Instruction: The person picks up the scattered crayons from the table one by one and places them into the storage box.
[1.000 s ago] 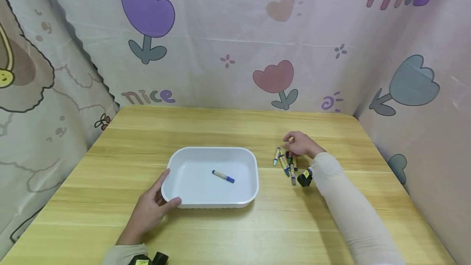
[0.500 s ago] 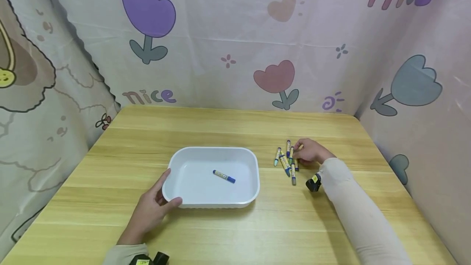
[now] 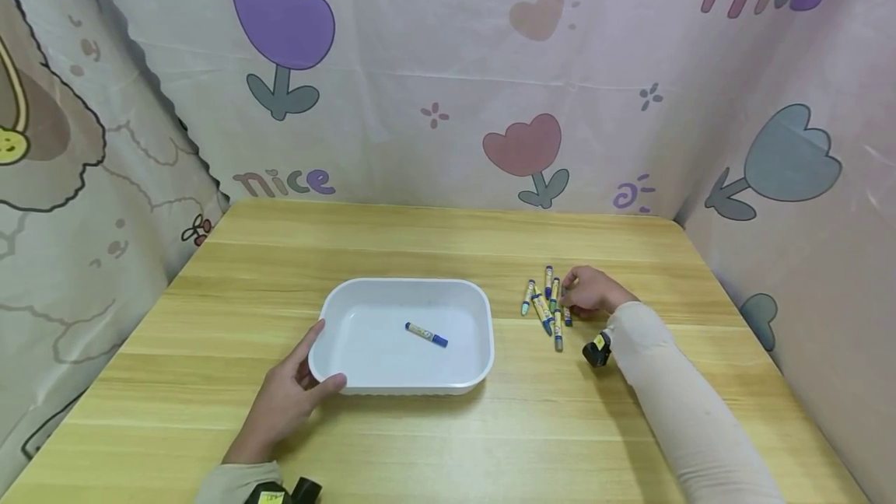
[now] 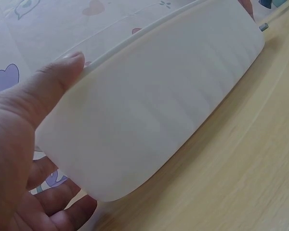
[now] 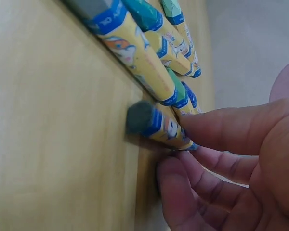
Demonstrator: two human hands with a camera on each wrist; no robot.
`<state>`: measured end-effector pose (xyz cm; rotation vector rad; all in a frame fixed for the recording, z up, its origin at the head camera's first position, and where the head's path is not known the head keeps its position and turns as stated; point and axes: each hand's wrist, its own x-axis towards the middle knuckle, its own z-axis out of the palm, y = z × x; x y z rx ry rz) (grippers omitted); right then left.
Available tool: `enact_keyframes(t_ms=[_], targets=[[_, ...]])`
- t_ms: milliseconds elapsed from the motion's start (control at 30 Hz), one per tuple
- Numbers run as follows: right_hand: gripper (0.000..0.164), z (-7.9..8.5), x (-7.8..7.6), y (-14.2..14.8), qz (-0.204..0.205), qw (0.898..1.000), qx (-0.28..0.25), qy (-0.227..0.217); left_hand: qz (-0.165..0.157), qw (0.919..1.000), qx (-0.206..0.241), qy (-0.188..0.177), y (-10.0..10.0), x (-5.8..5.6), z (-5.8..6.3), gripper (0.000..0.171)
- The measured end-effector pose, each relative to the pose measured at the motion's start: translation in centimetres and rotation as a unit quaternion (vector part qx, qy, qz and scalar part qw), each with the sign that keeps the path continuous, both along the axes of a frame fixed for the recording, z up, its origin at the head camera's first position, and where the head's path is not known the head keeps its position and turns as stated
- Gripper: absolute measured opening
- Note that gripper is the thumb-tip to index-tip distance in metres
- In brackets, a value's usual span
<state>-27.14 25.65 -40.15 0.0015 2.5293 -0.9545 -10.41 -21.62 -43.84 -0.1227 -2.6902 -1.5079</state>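
My left hand (image 3: 283,407) grips the left end of a white plastic tray (image 3: 364,360), thumb over the rim and fingers against the side. One blue crayon (image 3: 425,335) with a yellow wrapper lies inside it. To the right of the tray my right hand (image 3: 591,291) is at the edge of a small pile of crayons. Between its thumb and fingers it pinches the far end of a dark grey-green crayon (image 5: 156,126), whose dark tip points away from the hand. A grey crayon (image 5: 135,53) and several green and teal ones lie beside it.
The pile's crayons, among them a pale green-tipped one (image 3: 528,299), lie on the light wooden table (image 3: 434,449). A printed cloth (image 3: 420,37) hangs behind the table and along both sides.
My right hand has drawn back from the top of the pile to its right edge, and the dark crayon there has shifted slightly right. The left hand and tray stay in place.
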Motion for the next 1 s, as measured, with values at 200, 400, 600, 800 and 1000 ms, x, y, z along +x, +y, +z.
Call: enact_keyframes(t_ms=[200,400,600,800,1000], targets=[[0.038,0.5,-0.2,-0.1,-0.006,1.0,-0.003,0.012,-0.003,1.0,0.009,0.004,0.1,-0.1,0.2,0.087],[0.037,1.0,-0.4,-0.3,0.01,0.999,-0.018,0.027,-0.009,0.9999,0.008,0.003,0.1,0.0,0.3,0.089],[0.035,1.6,-0.3,-1.1,0.021,0.999,-0.029,0.04,-0.011,0.9999,0.008,0.003,0.0,0.0,0.3,0.089],[0.037,2.1,0.0,-2.0,0.026,0.998,-0.054,0.038,-0.005,1.0,0.008,0.0,0.0,0.0,0.1,0.087],[0.039,2.6,0.2,-3.0,0.026,0.995,-0.088,0.031,-0.005,0.9999,0.011,-0.002,0.0,0.0,0.2,0.086]])
